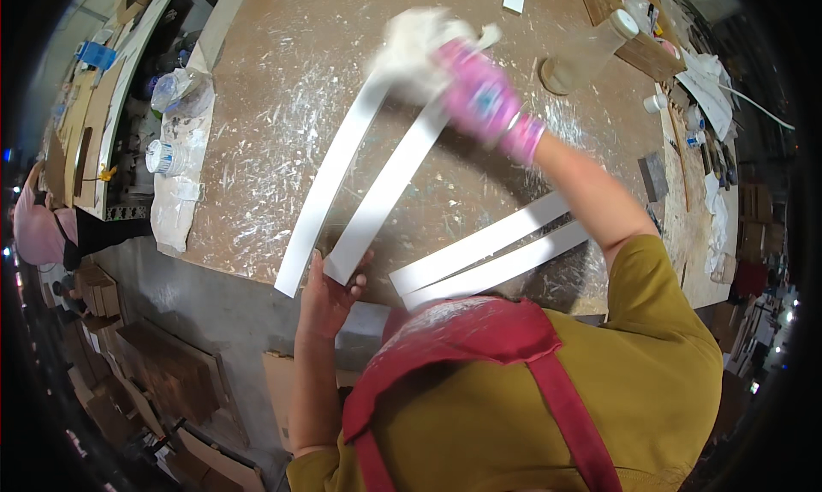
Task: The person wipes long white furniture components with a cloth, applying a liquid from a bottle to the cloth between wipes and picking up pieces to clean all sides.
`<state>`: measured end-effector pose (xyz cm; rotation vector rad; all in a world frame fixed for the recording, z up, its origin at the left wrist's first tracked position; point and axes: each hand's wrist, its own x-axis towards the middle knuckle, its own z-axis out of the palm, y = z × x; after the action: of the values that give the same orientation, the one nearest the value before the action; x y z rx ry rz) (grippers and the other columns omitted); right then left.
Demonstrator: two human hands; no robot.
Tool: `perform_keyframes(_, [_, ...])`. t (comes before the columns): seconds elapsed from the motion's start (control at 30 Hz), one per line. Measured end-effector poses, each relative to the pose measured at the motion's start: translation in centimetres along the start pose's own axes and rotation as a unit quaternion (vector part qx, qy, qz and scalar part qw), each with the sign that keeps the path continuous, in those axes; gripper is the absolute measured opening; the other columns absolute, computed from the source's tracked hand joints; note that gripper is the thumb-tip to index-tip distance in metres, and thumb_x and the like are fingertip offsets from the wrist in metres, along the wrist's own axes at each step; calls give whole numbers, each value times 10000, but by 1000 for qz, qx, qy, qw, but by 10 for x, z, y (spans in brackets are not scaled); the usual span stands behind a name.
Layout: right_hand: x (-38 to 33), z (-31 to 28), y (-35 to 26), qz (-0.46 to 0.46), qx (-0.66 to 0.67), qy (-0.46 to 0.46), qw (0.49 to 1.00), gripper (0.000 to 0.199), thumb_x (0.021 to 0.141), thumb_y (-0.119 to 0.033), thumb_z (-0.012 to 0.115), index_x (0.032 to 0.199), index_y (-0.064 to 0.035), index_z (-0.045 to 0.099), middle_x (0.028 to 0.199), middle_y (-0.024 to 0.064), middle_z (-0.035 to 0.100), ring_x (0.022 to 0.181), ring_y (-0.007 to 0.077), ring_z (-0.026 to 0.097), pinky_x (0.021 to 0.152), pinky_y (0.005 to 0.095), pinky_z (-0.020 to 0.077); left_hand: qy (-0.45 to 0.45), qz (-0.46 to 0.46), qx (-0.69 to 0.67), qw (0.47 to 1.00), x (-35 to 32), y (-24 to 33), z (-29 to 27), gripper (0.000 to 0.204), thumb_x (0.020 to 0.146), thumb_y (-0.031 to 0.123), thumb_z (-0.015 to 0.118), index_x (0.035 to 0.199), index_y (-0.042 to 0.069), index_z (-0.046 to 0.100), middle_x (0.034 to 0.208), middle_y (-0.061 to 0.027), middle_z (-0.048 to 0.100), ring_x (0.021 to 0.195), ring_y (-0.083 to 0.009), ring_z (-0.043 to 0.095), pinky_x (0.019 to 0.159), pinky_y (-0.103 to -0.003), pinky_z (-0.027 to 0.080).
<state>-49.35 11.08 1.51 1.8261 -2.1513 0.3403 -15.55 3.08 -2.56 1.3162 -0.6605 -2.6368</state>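
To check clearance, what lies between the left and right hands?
Head view: two white strips stretch between the left hand and the cloth at the right hand.

No readable text anywhere.

On the table [257, 107], wide room is free between the left edge and the first pair of white strips [331, 179]. Another passage lies between these and the second pair [484, 242] at the near edge, but the right hand [484, 98] and its forearm [595, 188] close it on the far side. Toward the far right corner, the jar [589, 57] and wooden box [648, 59] block the way.
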Motion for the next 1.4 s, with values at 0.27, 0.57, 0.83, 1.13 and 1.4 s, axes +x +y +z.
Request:
perform_keyframes(0.27, [-18, 59, -83, -37, 123, -94, 987, 370, 742, -209, 643, 1088, -88, 590, 1106, 105, 596, 993, 235, 576, 867, 350, 478, -32, 65, -20, 997, 6, -16, -28, 402, 964, 324, 389, 1208, 19, 482, 1081, -194, 618, 550, -103, 471, 401, -187, 336])
perform_keyframes(0.57, [-1, 7, 94, 181, 331, 104, 920, 427, 801, -93, 527, 1225, -50, 521, 1051, 157, 609, 987, 233, 590, 858, 318, 475, 25, 392, 532, 750, -19, -30, -10, 346, 868, 32, 588, 1212, 25, 549, 1234, -137, 564, 952, -204, 580, 791, -283, 485])
perform_keyframes(0.83, [-12, -21, 90, 225, 88, 55, 969, 497, 808, -130, 545, 1299, -105, 476, 1162, 168, 558, 1048, 309, 567, 940, 393, 444, 189, 453, 728, 480, -31, 1, -33, 555, 721, 160, 737, 1225, 48, 532, 1290, -157, 504, 1188, -349, 447, 981, -461, 350])
perform_keyframes(1.13, [8, -95, 75, 303, 135, 31, 943, 543, 851, -165, 586, 1361, -113, 408, 1277, 134, 515, 1011, 255, 606, 833, 327, 530, 279, 410, 722, 483, -4, -6, -55, 531, 768, 190, 686, 1236, 13, 509, 1108, -160, 517, 1027, -366, 487, 826, -456, 376])
perform_keyframes(1.4, [70, 41, -132, 38, 327, -439, 836, 366, 908, -247, 477, 1257, -139, 499, 1025, 39, 632, 919, 228, 637, 773, 340, 539, 272, 419, 710, 497, 5, -10, -52, 528, 732, 181, 715, 1208, 44, 532, 1090, -149, 521, 976, -366, 491, 813, -457, 378])
